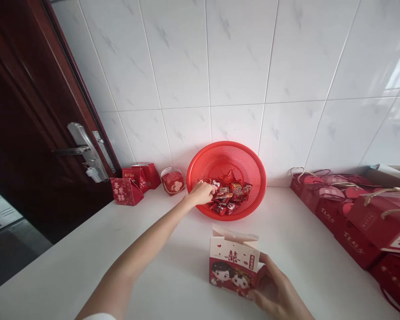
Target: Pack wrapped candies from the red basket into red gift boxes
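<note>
A red mesh basket (229, 151) leans against the wall, with red-wrapped candies (235, 191) in its lower part. My left hand (202, 193) reaches over the basket's left rim, its fingers closed at the candies; what they hold, if anything, is hidden. In front of the basket, a red and white box (232, 266) with two cartoon figures stands with its top flaps up. My right hand (275, 286) grips the box's right side, thumb near the lower front corner.
Small red boxes (128, 191) and a round-sided red box (173, 181) stand at the back left. Rows of red gift boxes with rope handles (353, 235) line the right side. A dark door (30, 111) with a metal handle is at the left.
</note>
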